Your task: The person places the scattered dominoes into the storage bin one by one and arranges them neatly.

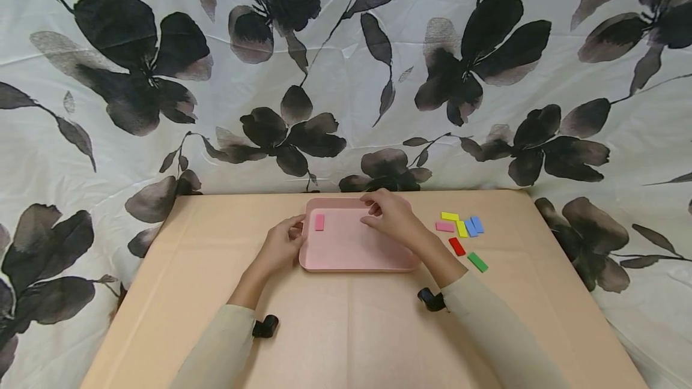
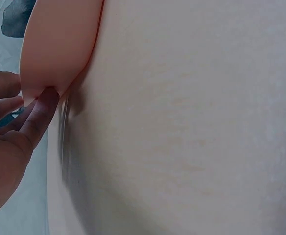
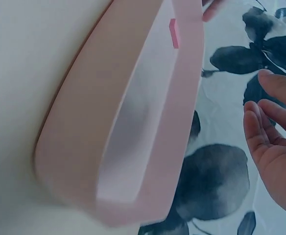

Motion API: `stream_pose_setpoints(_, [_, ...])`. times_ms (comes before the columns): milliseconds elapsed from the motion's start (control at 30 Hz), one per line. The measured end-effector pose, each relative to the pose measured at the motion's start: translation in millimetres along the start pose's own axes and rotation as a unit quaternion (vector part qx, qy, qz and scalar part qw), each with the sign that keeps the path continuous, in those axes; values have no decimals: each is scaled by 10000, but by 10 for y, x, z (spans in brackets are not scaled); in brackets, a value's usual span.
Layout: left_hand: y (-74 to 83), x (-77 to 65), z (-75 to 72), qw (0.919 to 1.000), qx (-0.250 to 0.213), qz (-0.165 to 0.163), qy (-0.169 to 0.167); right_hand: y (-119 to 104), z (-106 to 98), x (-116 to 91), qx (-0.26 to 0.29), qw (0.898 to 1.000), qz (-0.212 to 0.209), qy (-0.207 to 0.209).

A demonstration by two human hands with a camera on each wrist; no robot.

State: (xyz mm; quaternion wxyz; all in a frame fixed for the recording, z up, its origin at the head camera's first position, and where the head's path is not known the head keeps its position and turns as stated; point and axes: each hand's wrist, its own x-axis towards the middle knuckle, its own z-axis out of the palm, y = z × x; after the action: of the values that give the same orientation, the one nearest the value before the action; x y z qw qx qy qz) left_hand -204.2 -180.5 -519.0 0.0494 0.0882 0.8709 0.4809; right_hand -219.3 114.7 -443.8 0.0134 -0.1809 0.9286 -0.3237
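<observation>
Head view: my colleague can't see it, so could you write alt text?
A person's left hand holds a pink tray by its left end while the right hand hovers above it, empty. One pink block lies inside; seven coloured blocks lie on the table right of the tray.

Arms [image 1: 248, 285] outstretched, left hand [image 1: 282, 242] pinching; right hand [image 1: 394, 216] loosely curved

The head view looks forward and down across the table [image 1: 348, 323]; 2 nearer wrist views share the tray [image 1: 351, 248].
</observation>
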Motion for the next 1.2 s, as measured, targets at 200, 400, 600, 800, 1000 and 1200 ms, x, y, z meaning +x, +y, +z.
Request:
stream_pose_setpoints(200, [1,4,12,10000,51,8,12,111,-163,-192,168,9997,97,117])
stream_pose_setpoints(400, [-1,15,20,10000,83,16,17,307,-332,-367,148,9990,308,293])
stream_pose_setpoints(600, [5,16,8,10000,81,14,16,592,-426,-517,2,9983,376,437])
stream_pose_setpoints(800, [-6,-6,0,9999,149,-29,11,969,-383,-642,-8,9982,352,493])
stream_pose_setpoints(1000, [-9,-3,14,9999,102,-21,0,1291,-397,-709,116,9973,565,447])
stream_pose_setpoints(1200, [15,13,16,9999,116,-7,9,1477,-518,-778,-265,9955,860,298])
